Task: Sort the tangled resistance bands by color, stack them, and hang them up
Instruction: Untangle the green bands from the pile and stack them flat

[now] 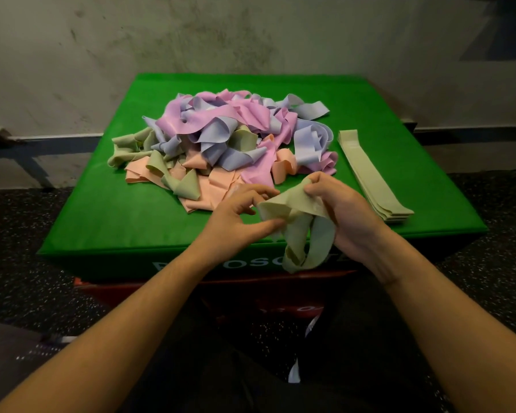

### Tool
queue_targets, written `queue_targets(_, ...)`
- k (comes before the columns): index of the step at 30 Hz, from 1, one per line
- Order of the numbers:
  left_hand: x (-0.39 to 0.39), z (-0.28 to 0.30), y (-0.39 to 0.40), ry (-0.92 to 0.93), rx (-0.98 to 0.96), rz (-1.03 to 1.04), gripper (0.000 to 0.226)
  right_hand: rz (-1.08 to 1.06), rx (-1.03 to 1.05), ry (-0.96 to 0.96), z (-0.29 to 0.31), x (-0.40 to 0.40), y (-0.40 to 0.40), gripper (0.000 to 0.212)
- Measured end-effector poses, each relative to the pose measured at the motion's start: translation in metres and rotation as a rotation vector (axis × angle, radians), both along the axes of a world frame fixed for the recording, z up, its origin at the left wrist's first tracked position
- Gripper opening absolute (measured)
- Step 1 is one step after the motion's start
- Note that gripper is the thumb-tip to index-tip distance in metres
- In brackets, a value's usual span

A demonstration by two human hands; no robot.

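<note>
Pinching one green band [298, 231], left hand [236, 219]; right hand [343, 216] grip curled round it.

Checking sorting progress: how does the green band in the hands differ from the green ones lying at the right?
The held band is twisted and dangling over the box edge; the stack lies flat and straight. The held one is single; the stack holds several. Both are pale green.
</note>
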State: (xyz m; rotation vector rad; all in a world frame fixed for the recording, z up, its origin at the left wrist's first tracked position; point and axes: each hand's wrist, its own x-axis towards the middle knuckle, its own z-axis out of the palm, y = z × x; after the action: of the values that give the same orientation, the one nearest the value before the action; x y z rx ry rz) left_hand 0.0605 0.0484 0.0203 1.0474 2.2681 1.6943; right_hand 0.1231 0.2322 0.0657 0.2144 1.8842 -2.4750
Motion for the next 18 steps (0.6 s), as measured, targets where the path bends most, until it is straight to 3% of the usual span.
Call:
queue_targets(2,0.002,-0.001,-0.002,-0.071,-0.007,-0.107,0.043,0.004,0.074,-0.013,0.000,0.000,0.002,0.014)
queue_targets(4,0.006,-0.001,0.001,-0.084,0.056,-0.115,0.032,-0.034,0.124,-0.023,0.000,-0.001,0.004,0.010)
queue_targets(7,0.008,-0.001,0.005,-0.070,0.145,0.024,0.014,-0.047,0.090,-0.014,-0.001,0.000,0.011,0.008)
queue_targets(12,0.007,0.006,0.010,-0.135,0.225,0.201,0.022,-0.017,0.154,-0.023,-0.007,0.004,0.013,0.007)
queue_targets(15,0.005,0.007,0.013,-0.112,0.212,0.206,0.030,0.019,0.259,-0.049,-0.008,0.007,0.014,0.030)
queue_targets(18,0.002,0.006,0.017,-0.103,0.217,0.202,0.032,0.112,0.200,-0.026,-0.008,0.010,0.013,0.037)
